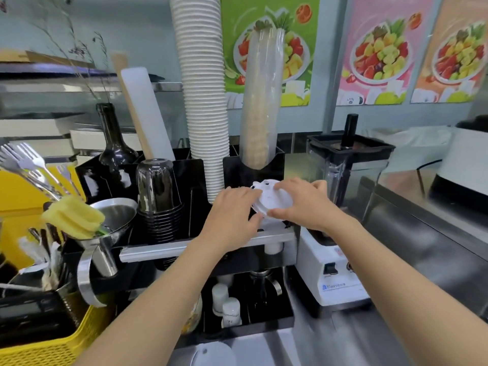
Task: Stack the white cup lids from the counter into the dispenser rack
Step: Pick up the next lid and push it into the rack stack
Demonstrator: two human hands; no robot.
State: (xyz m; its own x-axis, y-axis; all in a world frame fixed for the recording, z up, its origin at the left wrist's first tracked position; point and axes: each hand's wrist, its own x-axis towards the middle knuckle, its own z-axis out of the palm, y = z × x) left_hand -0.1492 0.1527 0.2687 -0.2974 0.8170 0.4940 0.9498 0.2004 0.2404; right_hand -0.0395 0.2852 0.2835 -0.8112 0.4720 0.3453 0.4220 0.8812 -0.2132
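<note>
A stack of white cup lids point(270, 200) sits tilted at the front right compartment of the black dispenser rack point(195, 180). My left hand point(233, 210) grips the stack from its left side. My right hand point(301, 202) holds it from the right, fingers over the top lid. The bottom of the stack is hidden behind my hands. Another white lid point(211, 352) lies on the counter at the bottom edge of the view.
The rack holds a tall column of white paper cups point(204, 101), a sleeve of clear cups point(261, 101), black cups point(159, 207) and a dark bottle point(113, 143). A blender point(340, 207) stands right of the rack. A yellow basket point(52, 350) with utensils is at left.
</note>
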